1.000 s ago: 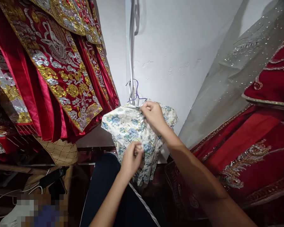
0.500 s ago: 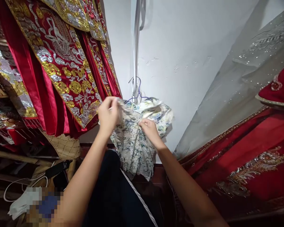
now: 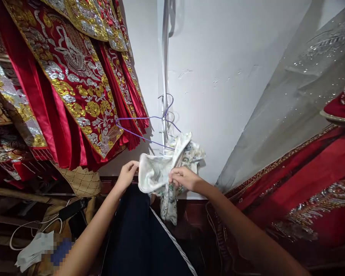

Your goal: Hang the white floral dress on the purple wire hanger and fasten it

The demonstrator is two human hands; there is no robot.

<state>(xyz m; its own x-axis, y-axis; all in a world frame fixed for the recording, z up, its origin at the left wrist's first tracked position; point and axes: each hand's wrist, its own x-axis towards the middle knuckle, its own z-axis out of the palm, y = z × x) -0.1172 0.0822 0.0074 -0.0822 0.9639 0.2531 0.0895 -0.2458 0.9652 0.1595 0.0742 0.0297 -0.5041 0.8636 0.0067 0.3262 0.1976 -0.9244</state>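
Pale, scuffed white wall [image 3: 218,50] fills the middle of the background, with a narrow silvery vertical strip [image 3: 164,57] running down it. Red satin garments with gold and silver embroidery [image 3: 83,80] hang on the left; on the right are a sheer grey fabric with sparkles [image 3: 264,115] and a red cloth with beaded trim [image 3: 304,184].

At the centre, before the wall, a cream short garment with a blue-green floral print [image 3: 158,172] hangs bunched and partly turned, its pale inner side showing. Its upper right part lies over one side of a thin purple hanger [image 3: 163,117], whose other side is bare and reaches toward the embroidered red garments. The hanger's hook stands at the silvery strip.

The left hand [image 3: 127,176] pinches the garment's pale left edge between thumb and fingers. The right hand [image 3: 186,179], fingers closed, grips a fold near the middle of it. Below are dark navy trousers with a white stripe [image 3: 135,230]. At lower left, a black oblong device [image 3: 72,208] lies near a white cable [image 3: 15,237] and a crumpled white cloth [image 3: 36,249].
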